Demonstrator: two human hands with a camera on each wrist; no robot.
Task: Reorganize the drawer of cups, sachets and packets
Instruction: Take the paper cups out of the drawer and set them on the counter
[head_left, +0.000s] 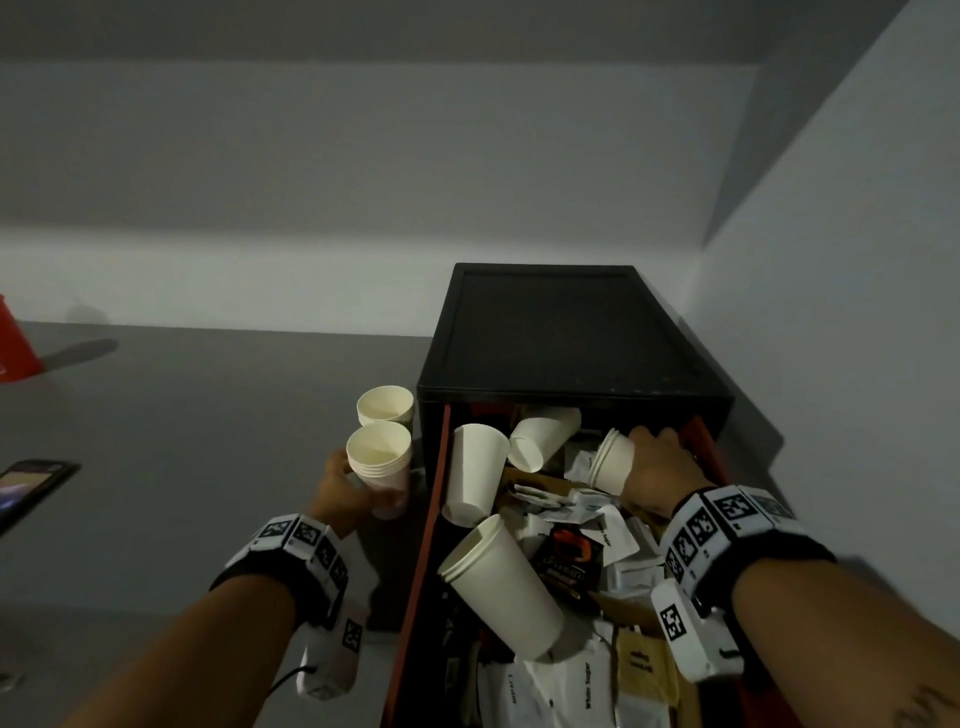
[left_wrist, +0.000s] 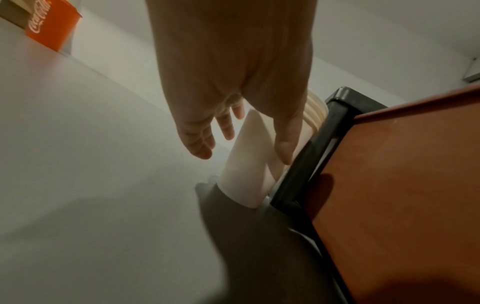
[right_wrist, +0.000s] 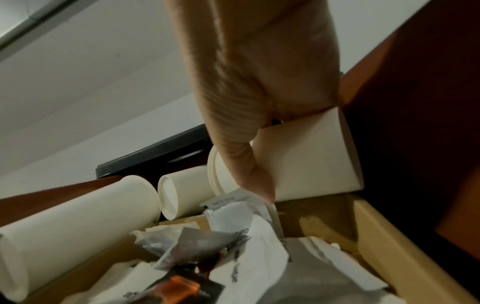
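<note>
An open drawer with red-brown side walls sticks out of a black cabinet. It holds loose white paper cups over a heap of sachets and packets. My right hand grips a short stack of cups lying on its side at the drawer's back right, the thumb across it. Two cup stacks stand upright on the counter, left of the cabinet. My left hand is at the nearer stack, fingers loose and nearly straight, thumb along its side.
A red Coca-Cola container stands far left on the grey counter, and a phone lies near the left edge. A white wall runs close along the cabinet's right side. A cardboard divider lines the drawer's right part.
</note>
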